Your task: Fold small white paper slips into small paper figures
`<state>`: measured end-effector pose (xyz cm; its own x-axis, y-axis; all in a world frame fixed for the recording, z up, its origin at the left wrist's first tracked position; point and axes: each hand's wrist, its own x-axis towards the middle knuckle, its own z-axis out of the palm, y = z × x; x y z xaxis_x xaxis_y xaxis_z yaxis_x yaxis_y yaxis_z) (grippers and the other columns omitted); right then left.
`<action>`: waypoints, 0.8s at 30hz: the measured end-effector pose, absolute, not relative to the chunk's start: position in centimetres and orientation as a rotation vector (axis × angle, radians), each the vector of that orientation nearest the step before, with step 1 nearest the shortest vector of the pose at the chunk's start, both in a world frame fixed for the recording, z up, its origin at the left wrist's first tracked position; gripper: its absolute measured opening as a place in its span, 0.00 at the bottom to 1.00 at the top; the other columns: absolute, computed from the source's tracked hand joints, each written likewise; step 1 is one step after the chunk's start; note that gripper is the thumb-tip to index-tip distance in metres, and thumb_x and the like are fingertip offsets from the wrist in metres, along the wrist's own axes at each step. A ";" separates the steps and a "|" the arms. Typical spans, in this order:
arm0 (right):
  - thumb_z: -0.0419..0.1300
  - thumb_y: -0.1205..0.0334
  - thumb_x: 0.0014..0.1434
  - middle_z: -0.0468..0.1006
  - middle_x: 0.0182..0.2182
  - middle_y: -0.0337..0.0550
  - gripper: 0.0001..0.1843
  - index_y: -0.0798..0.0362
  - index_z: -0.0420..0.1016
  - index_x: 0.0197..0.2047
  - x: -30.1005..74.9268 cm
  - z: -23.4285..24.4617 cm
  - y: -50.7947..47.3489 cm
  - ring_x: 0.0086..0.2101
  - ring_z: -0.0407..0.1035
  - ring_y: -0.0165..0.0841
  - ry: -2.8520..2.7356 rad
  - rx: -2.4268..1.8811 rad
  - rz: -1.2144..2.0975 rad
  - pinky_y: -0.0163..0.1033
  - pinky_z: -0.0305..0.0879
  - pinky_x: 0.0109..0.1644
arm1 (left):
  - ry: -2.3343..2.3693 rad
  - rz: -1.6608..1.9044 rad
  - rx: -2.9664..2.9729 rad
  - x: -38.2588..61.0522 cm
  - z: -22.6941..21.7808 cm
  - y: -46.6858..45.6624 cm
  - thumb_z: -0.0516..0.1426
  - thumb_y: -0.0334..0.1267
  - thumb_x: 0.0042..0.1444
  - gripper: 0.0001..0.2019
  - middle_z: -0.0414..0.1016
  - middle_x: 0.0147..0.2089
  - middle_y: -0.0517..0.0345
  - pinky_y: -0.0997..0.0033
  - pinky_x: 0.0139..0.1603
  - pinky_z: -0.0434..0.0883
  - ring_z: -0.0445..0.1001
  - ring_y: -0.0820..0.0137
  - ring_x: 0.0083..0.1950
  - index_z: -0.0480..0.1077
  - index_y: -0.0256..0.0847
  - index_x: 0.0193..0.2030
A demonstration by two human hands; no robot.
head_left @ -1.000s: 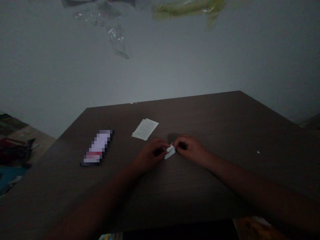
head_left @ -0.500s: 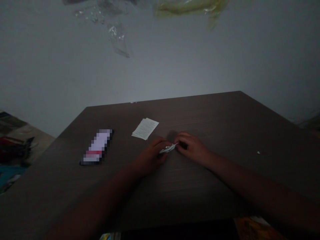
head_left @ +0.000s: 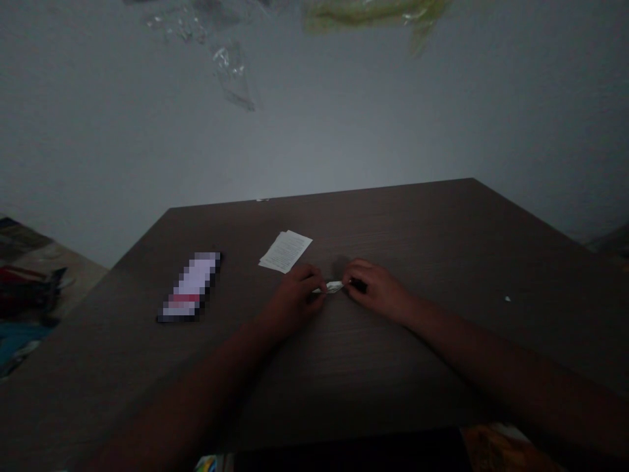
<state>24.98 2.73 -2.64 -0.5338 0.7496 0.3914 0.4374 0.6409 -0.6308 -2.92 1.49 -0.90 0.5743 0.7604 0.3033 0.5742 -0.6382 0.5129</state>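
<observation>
Both of my hands meet near the middle of a dark wooden table [head_left: 442, 236]. My left hand [head_left: 295, 298] and my right hand [head_left: 376, 288] each pinch one end of a small folded white paper [head_left: 334, 286], which lies low against the tabletop between them. Their fingers are curled closed around it. Most of the paper is hidden by my fingertips.
A printed white slip [head_left: 285, 251] lies just behind my left hand. A phone with a lit screen [head_left: 190, 286] rests at the left. A tiny white scrap [head_left: 508, 299] sits at the right. Plastic bags [head_left: 230, 72] hang on the wall behind.
The small paper has gone from tilted and raised to flat and narrow between my fingertips. Both hands have shifted slightly away from me.
</observation>
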 end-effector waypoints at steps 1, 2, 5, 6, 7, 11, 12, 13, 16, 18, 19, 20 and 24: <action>0.66 0.73 0.69 0.84 0.47 0.46 0.10 0.46 0.80 0.44 24.9 -2.6 2.6 0.48 0.80 0.42 -2.217 -0.918 0.621 0.47 0.78 0.56 | 1.087 0.706 2.452 -2.9 -1.0 1.6 0.65 0.30 0.69 0.05 0.83 0.60 0.48 0.47 0.70 0.80 0.82 0.52 0.63 0.82 0.44 0.47; 0.66 0.73 0.70 0.84 0.47 0.46 0.10 0.46 0.81 0.44 24.9 -2.6 2.6 0.49 0.80 0.42 -2.227 -0.916 0.624 0.47 0.78 0.56 | 1.092 0.694 2.449 -3.0 -1.0 1.7 0.65 0.30 0.69 0.05 0.83 0.60 0.48 0.47 0.70 0.80 0.82 0.53 0.63 0.82 0.44 0.46; 0.67 0.72 0.71 0.84 0.48 0.47 0.09 0.47 0.82 0.45 24.8 -2.6 2.4 0.49 0.81 0.42 -2.244 -0.907 0.633 0.48 0.78 0.57 | 1.099 0.675 2.433 -3.0 -1.3 2.0 0.66 0.31 0.69 0.04 0.83 0.58 0.48 0.47 0.69 0.81 0.83 0.54 0.61 0.82 0.44 0.45; 0.68 0.72 0.71 0.84 0.48 0.47 0.09 0.47 0.82 0.45 24.7 -2.6 2.4 0.49 0.81 0.42 -2.247 -0.908 0.635 0.48 0.79 0.57 | 1.103 0.671 2.428 -3.0 -1.4 2.1 0.66 0.31 0.69 0.04 0.83 0.58 0.48 0.47 0.69 0.82 0.83 0.55 0.60 0.82 0.44 0.45; 0.68 0.72 0.71 0.84 0.48 0.47 0.09 0.47 0.82 0.46 24.7 -2.6 2.4 0.50 0.81 0.42 -2.250 -0.909 0.632 0.48 0.79 0.57 | 1.103 0.672 2.424 -3.0 -1.4 2.1 0.66 0.31 0.69 0.03 0.83 0.58 0.49 0.47 0.69 0.82 0.83 0.55 0.60 0.82 0.43 0.45; 0.68 0.71 0.72 0.84 0.50 0.48 0.08 0.47 0.83 0.48 24.7 -2.7 2.5 0.53 0.81 0.43 -2.250 -0.916 0.607 0.50 0.80 0.60 | 1.087 0.698 2.411 -2.9 -1.3 2.1 0.64 0.29 0.69 0.05 0.83 0.58 0.49 0.49 0.68 0.82 0.84 0.56 0.59 0.81 0.43 0.47; 0.68 0.71 0.72 0.85 0.51 0.48 0.08 0.47 0.83 0.49 24.7 -2.7 2.5 0.54 0.81 0.44 -2.248 -0.913 0.605 0.51 0.80 0.61 | 1.082 0.702 2.407 -2.9 -1.3 2.1 0.64 0.28 0.70 0.06 0.84 0.57 0.49 0.51 0.67 0.83 0.84 0.56 0.58 0.81 0.43 0.47; 0.68 0.71 0.72 0.85 0.51 0.49 0.09 0.47 0.83 0.50 24.7 -2.8 2.6 0.55 0.81 0.44 -2.245 -0.910 0.605 0.52 0.80 0.62 | 1.078 0.704 2.401 -2.9 -1.2 2.2 0.63 0.28 0.70 0.07 0.84 0.57 0.49 0.52 0.66 0.83 0.84 0.57 0.58 0.81 0.43 0.47; 0.69 0.73 0.71 0.86 0.53 0.49 0.12 0.46 0.84 0.52 24.7 -2.9 2.6 0.55 0.82 0.45 -2.224 -0.897 0.610 0.53 0.80 0.63 | 1.072 0.716 2.384 -2.9 -1.2 2.3 0.63 0.27 0.70 0.07 0.84 0.55 0.51 0.55 0.62 0.84 0.85 0.58 0.56 0.81 0.44 0.48; 0.68 0.73 0.71 0.86 0.52 0.49 0.12 0.46 0.84 0.52 24.6 -2.9 2.7 0.54 0.82 0.45 -2.206 -0.885 0.610 0.53 0.81 0.62 | 1.061 0.728 2.378 -2.9 -1.2 2.4 0.64 0.28 0.70 0.08 0.85 0.55 0.51 0.55 0.63 0.84 0.85 0.58 0.57 0.82 0.44 0.50; 0.68 0.73 0.71 0.86 0.51 0.48 0.11 0.47 0.84 0.51 24.6 -2.9 2.6 0.54 0.82 0.44 -2.196 -0.878 0.606 0.53 0.81 0.61 | 1.053 0.735 2.378 -3.0 -1.2 2.4 0.63 0.28 0.71 0.09 0.85 0.55 0.51 0.55 0.63 0.84 0.85 0.58 0.57 0.82 0.44 0.51; 0.68 0.72 0.71 0.86 0.51 0.48 0.11 0.47 0.84 0.51 24.6 -2.8 2.6 0.54 0.82 0.44 -2.190 -0.873 0.603 0.52 0.81 0.61 | 1.042 0.741 2.380 -3.0 -1.2 2.4 0.63 0.28 0.71 0.09 0.85 0.56 0.51 0.55 0.64 0.84 0.85 0.58 0.57 0.82 0.44 0.51; 0.69 0.73 0.71 0.86 0.50 0.47 0.11 0.46 0.83 0.50 24.7 -2.7 2.5 0.51 0.81 0.43 -2.186 -0.882 0.601 0.50 0.80 0.58 | 1.009 0.753 2.380 -3.0 -0.8 2.2 0.62 0.28 0.71 0.09 0.85 0.55 0.50 0.54 0.63 0.84 0.86 0.57 0.57 0.82 0.44 0.51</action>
<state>24.70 2.48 -2.66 -0.5277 0.7339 0.4276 0.4122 0.6614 -0.6266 -3.00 2.20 -0.82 0.5845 0.7511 0.3069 0.5083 -0.6338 0.5831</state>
